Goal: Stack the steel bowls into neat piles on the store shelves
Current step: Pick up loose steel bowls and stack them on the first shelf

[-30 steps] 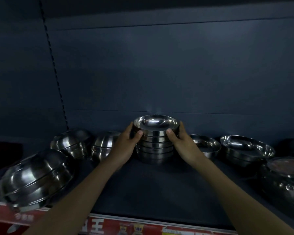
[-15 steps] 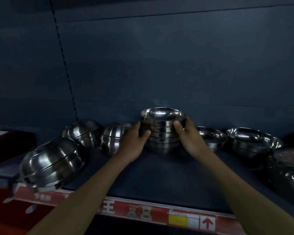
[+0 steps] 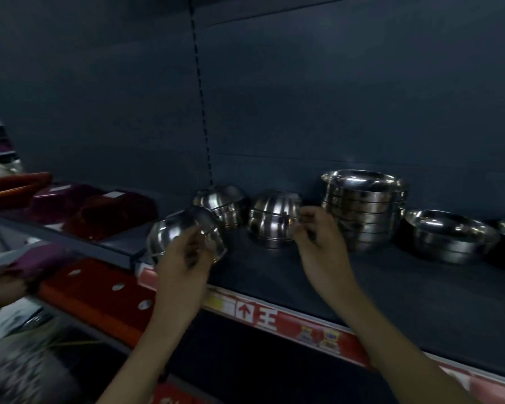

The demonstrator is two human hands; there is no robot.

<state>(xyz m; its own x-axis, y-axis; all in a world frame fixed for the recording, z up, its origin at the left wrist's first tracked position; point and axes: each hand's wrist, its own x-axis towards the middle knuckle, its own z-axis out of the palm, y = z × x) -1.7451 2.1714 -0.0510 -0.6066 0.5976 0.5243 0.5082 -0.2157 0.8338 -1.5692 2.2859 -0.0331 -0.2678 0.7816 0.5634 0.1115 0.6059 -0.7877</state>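
A person's two hands reach over a dark store shelf (image 3: 376, 293) lined with steel bowls. The left hand (image 3: 184, 263) is raised in front of an overturned pile of bowls (image 3: 181, 228) that sits tilted at the shelf's front left corner. Its fingers overlap the pile's rim, but motion blur makes it impossible to tell whether they grip the metal or only hover before it. The right hand (image 3: 321, 246) hangs with fingers loosely curled and holds nothing, its fingertips just beside a second overturned pile (image 3: 274, 220) in the middle of the shelf. A third overturned pile (image 3: 222, 202) stands behind, near the back panel (image 3: 333, 97). To the right of the hands, a tall upright stack of bowls (image 3: 365, 211) rests apart from both of them, rims not quite aligned. Farther right lies a low stack of wider bowls (image 3: 449, 237), with more steel at the frame's edge. A red price strip (image 3: 274, 317) runs along the shelf's front edge. On the adjoining shelf at left sit dark red containers (image 3: 111, 211), and below them a red board with oval holes (image 3: 99, 293).
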